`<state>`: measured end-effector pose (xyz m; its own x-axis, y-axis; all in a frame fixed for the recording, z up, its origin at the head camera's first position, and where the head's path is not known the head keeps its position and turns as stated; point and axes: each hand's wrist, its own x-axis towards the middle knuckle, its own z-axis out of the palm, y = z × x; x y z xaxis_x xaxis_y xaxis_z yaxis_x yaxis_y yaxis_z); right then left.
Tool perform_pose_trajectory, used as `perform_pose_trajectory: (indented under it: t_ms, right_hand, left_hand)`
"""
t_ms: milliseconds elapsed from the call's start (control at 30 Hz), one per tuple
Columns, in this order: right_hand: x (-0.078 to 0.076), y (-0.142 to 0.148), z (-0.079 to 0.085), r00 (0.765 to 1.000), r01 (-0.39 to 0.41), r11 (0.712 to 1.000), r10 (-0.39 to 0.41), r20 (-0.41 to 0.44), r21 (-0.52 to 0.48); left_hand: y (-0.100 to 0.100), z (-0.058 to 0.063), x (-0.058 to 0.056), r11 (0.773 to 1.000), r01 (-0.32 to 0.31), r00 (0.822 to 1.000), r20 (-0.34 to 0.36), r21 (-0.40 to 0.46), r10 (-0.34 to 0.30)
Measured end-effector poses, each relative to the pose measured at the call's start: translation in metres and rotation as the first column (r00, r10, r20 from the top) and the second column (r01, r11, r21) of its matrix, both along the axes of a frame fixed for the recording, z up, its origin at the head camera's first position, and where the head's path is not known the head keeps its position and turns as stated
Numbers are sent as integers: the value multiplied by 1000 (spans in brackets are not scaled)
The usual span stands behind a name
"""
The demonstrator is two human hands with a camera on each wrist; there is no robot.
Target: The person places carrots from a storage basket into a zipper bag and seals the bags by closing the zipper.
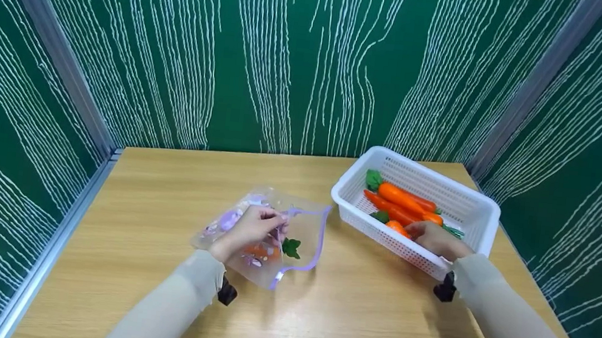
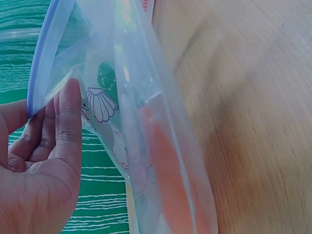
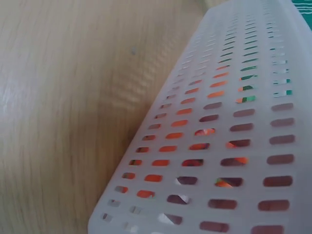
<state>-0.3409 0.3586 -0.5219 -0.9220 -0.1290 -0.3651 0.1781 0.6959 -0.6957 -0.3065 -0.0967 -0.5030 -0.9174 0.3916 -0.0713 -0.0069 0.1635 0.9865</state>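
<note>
My left hand pinches one layer of a clear zip bag by its purple-edged mouth, lifting it so the mouth gapes to the right. Purple and shell prints cover the bag. Inside it lies an orange carrot, its green top near the opening. My right hand reaches into a white slotted basket, its fingers curled over a carrot beside the near wall. The right wrist view looks at the basket's outer side, with orange and parts of the hand showing through the slots.
More carrots with green tops lie in the basket, behind the right hand. The basket stands at the back right of the wooden table. Green panels with white streaks and grey metal posts enclose the table's back and sides.
</note>
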Motion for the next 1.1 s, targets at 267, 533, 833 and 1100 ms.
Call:
perform_pose_trajectory:
  t_ms: [267,533,833,1100]
  right_hand:
    - [-1,-4,8,989,17,1000,-20,-147,-23]
    - [0,-1,25,993,-30,1000,31,-113,10]
    - [0,1,33,991,-31,999,26,-131,-34]
    - [2,-1,42,988,8,999,-15,-156,-50]
  left_hand:
    - [-2,1,1,1000,-6,1000,18,-11,6]
    - [-4,2,3,1000,1,1000,32,-3,-1]
    - [0,-1,1,999,12,1000,-6,46,-11]
    - [-2,1,1,1000,10,1000,-5,-1,-10]
